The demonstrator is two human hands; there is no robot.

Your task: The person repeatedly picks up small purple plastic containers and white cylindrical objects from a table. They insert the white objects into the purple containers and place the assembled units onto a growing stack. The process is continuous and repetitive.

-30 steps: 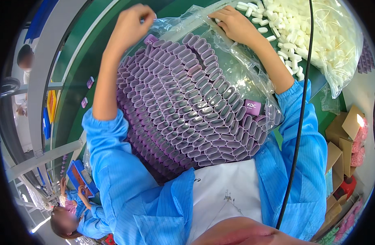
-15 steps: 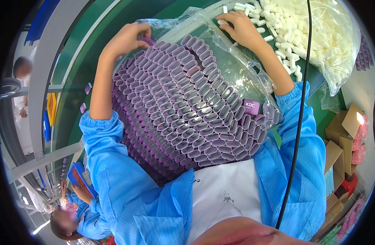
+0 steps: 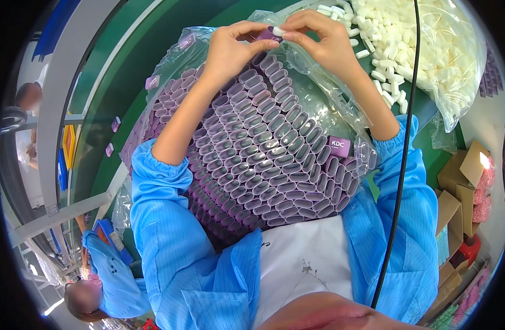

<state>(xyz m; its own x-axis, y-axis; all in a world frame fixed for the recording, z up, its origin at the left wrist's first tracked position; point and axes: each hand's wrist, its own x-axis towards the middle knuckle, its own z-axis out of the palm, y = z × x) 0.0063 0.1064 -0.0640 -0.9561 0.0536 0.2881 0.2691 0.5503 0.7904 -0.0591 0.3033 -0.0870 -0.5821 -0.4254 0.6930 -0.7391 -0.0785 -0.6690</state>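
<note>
My left hand pinches a small purple oval shell above the far edge of a packed array. My right hand meets it there, thumb and forefinger closed on a small white oblong piece at the shell's end. Whether the piece has entered the shell I cannot tell. Below lie many open purple oval shells, standing side by side in rows on clear plastic film. Beyond my right hand spreads a heap of white oblong pieces.
A clear plastic bag holds more white pieces at the far right. A black cable hangs across the right side. Loose purple shells lie on the green belt. Cardboard boxes stand right; a co-worker is at lower left.
My left hand has moved right from the array's far left corner, carrying a purple shell. My right hand has moved slightly left from the heap with a white piece. The co-worker has shifted.
</note>
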